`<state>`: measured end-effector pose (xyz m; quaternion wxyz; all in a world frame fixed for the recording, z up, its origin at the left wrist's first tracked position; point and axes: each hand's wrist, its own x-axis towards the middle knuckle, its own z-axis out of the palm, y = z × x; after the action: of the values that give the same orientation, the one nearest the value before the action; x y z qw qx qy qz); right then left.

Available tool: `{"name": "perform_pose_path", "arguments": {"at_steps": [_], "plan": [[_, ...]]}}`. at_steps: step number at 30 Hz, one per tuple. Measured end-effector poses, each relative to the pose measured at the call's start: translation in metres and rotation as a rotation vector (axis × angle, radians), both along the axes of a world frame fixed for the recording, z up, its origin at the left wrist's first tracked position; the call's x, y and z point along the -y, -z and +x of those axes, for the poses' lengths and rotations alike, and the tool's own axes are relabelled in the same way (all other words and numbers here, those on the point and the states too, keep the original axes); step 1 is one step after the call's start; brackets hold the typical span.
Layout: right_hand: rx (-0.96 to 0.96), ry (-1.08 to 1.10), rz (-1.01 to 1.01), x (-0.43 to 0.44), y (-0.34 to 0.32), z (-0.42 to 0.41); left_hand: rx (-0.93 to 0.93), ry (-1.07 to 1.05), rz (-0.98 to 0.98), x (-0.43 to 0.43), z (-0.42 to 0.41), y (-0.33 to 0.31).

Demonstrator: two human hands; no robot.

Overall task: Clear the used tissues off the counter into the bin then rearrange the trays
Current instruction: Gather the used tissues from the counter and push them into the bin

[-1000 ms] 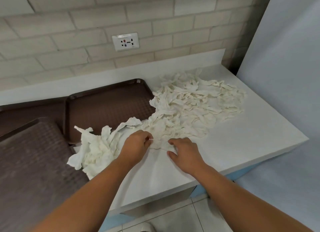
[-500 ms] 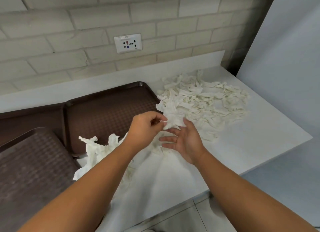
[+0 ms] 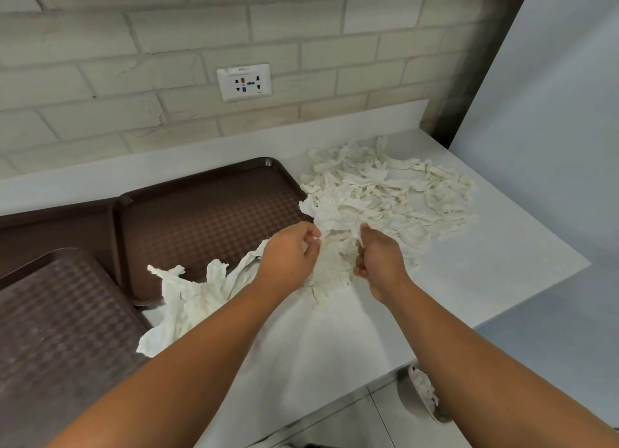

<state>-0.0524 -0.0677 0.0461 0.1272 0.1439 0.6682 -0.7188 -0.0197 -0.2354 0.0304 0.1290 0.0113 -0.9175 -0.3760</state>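
At mid-counter [image 3: 335,340] both hands pinch tissues [image 3: 385,193]: left hand [image 3: 289,256], right hand [image 3: 376,256]. Light, limp, clingy stuff; best gathered by bunching from underneath.

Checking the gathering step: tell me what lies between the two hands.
In the head view, a bunched wad of used tissues fills the gap between the left hand and the right hand; both hands grip it.
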Motion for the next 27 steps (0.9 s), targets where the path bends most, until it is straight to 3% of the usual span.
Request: {"name": "perform_pose_path", "arguments": {"at_steps": [6, 10, 18, 23, 27], "plan": [[-0.051, -0.001, 0.115, -0.026, 0.008, 0.003, 0.323, 0.006, -0.421, -0.009, -0.005, 0.035], [-0.061, -0.023, 0.154, -0.040, 0.011, 0.010, 0.201, -0.042, -0.408, -0.018, -0.006, 0.038], [-0.059, -0.102, 0.095, -0.070, 0.007, 0.022, 0.126, -0.117, 0.155, -0.020, -0.014, -0.024], [-0.080, -0.080, 0.113, -0.103, -0.007, 0.026, 0.243, -0.061, 1.029, -0.056, -0.015, -0.068], [-0.094, -0.042, 0.113, -0.149, -0.017, 0.030, 0.227, -0.092, 1.177, -0.112, -0.007, -0.092]]}}
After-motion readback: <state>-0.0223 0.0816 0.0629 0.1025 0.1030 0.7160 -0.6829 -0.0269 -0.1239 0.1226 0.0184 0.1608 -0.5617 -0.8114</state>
